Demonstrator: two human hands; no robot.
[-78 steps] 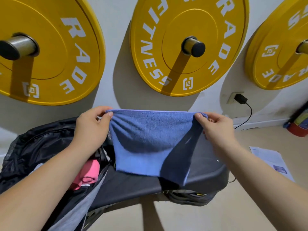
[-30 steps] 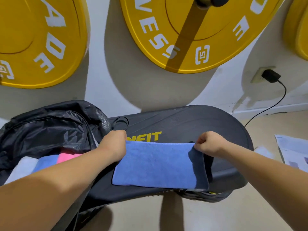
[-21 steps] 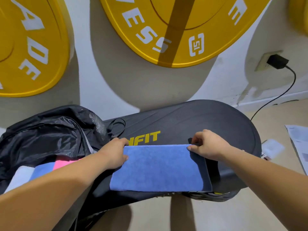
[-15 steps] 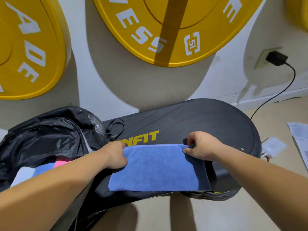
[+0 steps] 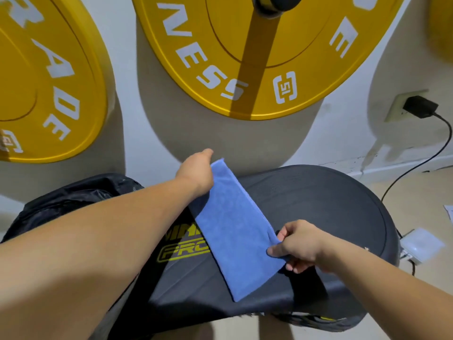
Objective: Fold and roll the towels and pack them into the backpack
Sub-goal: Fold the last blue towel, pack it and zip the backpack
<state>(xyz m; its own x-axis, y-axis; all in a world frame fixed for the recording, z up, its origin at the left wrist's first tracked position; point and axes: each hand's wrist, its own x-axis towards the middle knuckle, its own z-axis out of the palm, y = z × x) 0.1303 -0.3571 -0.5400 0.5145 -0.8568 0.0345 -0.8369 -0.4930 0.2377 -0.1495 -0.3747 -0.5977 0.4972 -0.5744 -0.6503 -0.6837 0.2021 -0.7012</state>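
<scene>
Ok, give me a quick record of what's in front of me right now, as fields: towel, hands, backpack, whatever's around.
towel: blue towel, folded into a long strip, stretched diagonally over the black pad
left hand: grips the strip's far end
right hand: pinches the near end
backpack: black backpack, left of the pad, inside hidden by the arm
wall: yellow weight plates; charger plugged in at right
stage: folded, not yet rolled or packed

blue towel (image 5: 232, 224), black backpack (image 5: 73, 195), yellow weight plates (image 5: 257, 69)
</scene>
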